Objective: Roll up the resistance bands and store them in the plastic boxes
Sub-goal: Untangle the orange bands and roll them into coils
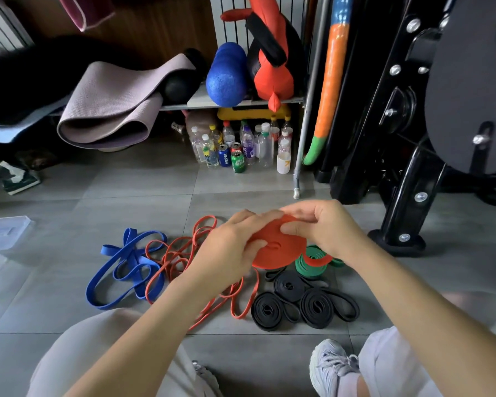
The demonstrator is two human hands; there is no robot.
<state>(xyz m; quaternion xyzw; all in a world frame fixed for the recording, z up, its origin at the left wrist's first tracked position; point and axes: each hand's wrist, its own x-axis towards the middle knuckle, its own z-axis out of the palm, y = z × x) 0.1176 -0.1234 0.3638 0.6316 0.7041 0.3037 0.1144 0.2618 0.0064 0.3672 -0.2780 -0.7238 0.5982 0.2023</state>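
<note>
Both hands hold a tightly coiled red band roll [282,249] above the floor. My left hand [232,247] grips its left edge with thumb on the face. My right hand [324,224] pinches its upper right rim; a loose red tail hangs below over a green band [309,266]. Three rolled black bands [298,303] lie below. Thin loose red bands [180,262] and a loose blue band [126,267] lie tangled to the left. A clear plastic box [3,233] sits at the far left edge.
A black weight machine base [398,236] stands right. Bottles and cans [241,150] crowd under a shelf with a pink mat [112,107] and blue roller [226,74]. My knees and a grey shoe [332,368] fill the bottom.
</note>
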